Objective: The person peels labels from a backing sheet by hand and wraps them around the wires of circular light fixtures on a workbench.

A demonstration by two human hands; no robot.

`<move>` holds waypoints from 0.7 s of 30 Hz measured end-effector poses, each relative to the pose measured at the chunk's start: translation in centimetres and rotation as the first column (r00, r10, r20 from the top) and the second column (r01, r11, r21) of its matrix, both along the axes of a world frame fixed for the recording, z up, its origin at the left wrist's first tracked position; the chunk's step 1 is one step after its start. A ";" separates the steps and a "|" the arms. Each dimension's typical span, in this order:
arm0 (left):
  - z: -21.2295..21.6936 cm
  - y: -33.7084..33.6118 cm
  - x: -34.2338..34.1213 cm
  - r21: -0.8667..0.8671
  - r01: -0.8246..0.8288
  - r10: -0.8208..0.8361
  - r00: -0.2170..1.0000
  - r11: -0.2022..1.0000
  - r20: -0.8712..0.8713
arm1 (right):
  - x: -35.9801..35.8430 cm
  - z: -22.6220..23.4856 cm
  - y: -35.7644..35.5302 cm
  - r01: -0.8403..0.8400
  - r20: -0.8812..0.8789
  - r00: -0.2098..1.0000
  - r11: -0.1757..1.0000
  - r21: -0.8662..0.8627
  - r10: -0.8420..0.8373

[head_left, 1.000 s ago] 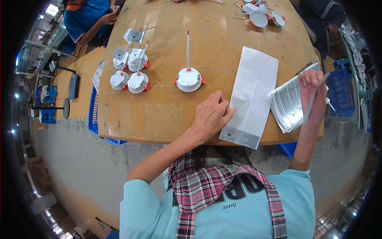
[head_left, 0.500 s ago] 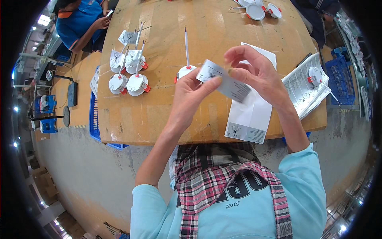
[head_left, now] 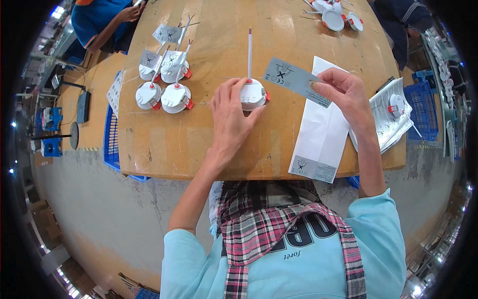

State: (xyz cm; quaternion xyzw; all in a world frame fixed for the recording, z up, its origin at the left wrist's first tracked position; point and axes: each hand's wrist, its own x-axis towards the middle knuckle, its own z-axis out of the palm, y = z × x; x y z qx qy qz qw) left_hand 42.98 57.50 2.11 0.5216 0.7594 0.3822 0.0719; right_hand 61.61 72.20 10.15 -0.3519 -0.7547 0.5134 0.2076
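Note:
A round white downlight (head_left: 253, 95) with red clips stands on the table, its white cable pointing away from me. My left hand (head_left: 232, 112) is closed around its near left side, the fingers along the left and the thumb at the lower right. Up and to the right, my right hand (head_left: 343, 94) pinches one end of a silver-grey label (head_left: 294, 79) with black print. The label's free end reaches left, just above and beside the downlight, apart from it. Under my right hand lies a long white backing sheet (head_left: 318, 134), with another grey label (head_left: 313, 169) at its near end.
Several finished-looking downlights (head_left: 177, 97) with cables stand at the left, some with grey tags. A stack of printed sheets (head_left: 383, 124) at the right carries another downlight (head_left: 397, 103). More lights (head_left: 333, 20) lie at the far edge. A person in blue (head_left: 107, 25) sits far left.
My left hand has let go of the label and moved down onto the downlight. My right hand has moved right, keeping the label, which now lies flatter and fully visible.

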 end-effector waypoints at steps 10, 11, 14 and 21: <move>3.9 -2.7 0.0 0.063 0.056 -0.082 0.812 0.996 0.578 | -2.3 0.3 -1.0 -0.121 0.090 0.988 0.991 -0.062 0.126; 4.6 -2.6 -0.4 0.111 0.087 -0.139 0.715 0.990 0.685 | -2.6 0.5 -1.1 -0.121 0.102 0.987 0.990 -0.067 0.128; 5.3 -2.3 0.0 0.219 0.168 -0.272 0.703 0.961 0.657 | -3.2 0.6 -1.4 -0.122 0.110 0.986 0.991 -0.044 0.127; 5.8 0.8 -1.2 0.083 0.102 -0.120 0.438 0.991 0.891 | -4.1 1.4 -1.8 -0.159 0.158 0.974 0.987 -0.022 0.161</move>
